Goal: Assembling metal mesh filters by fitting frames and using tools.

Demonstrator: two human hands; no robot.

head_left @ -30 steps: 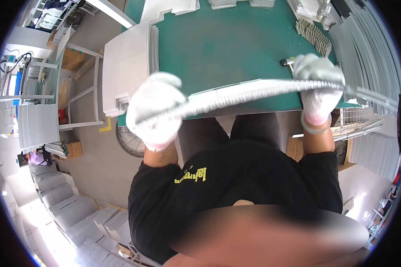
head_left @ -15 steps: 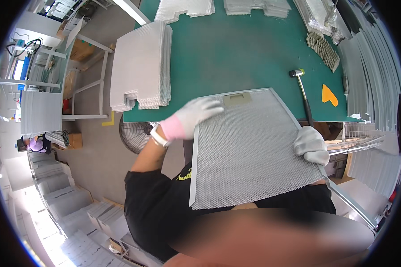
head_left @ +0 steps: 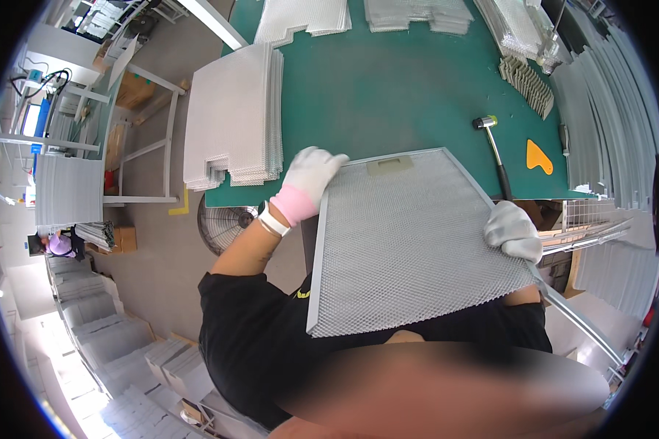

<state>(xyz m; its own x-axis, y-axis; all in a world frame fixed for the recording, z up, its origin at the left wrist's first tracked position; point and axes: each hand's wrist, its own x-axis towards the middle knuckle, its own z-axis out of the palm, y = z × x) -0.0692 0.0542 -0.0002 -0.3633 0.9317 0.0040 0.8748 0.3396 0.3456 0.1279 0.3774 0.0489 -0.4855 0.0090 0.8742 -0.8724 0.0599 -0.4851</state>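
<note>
A silver mesh filter panel (head_left: 417, 249) leans from the table's near edge toward my body. Metal frame strips line its far, left and right edges, while its near edge shows bare mesh. A beige rectangular tab (head_left: 389, 166) sits at the far edge. My left hand (head_left: 311, 179), in a white glove with a pink cuff, is closed at the far left corner. On the right edge, my gloved right hand (head_left: 512, 231) grips the frame. Below that hand, a metal strip (head_left: 582, 322) runs out at an angle from the panel's side.
On the green table (head_left: 373, 95) lie a mallet (head_left: 496, 154), an orange heart-shaped piece (head_left: 539, 157) and a row of small metal parts (head_left: 526, 86). Stacked mesh sheets (head_left: 231, 110) stand at left, others along the back. A fan (head_left: 227, 227) stands below the table's left corner.
My left hand has moved left from the panel's far edge to its corner, and its fingers have curled. The right hand keeps its hold. The panel has shifted slightly.
</note>
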